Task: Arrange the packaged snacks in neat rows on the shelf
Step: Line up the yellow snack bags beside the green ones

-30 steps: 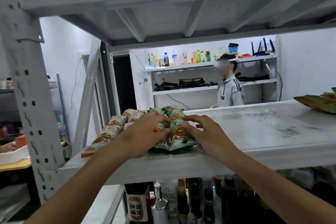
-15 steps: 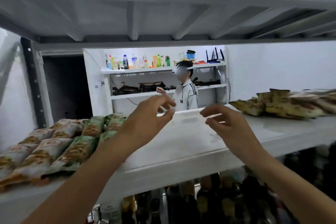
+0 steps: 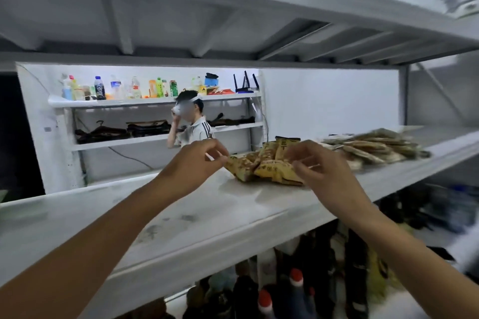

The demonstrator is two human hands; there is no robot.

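On the far left, behind the white shelf (image 3: 181,215), we see a wall rack (image 3: 155,101) lined with drink bottles (image 3: 99,90), and a person (image 3: 194,132) standing before it. Our left hand (image 3: 197,163) hovers over the shelf with fingers curled and fingertips drawn together at the left corner of the yellow snack packets (image 3: 264,166); we cannot tell whether it actually pinches one. The packets lie in a loose heap on the shelf between both hands. Our right hand (image 3: 324,171) is half open, fingers curved with a gap to the thumb, at the heap's right end. Further right lies a flatter pile of packets (image 3: 375,145). Dark bottles (image 3: 295,290) stand below.
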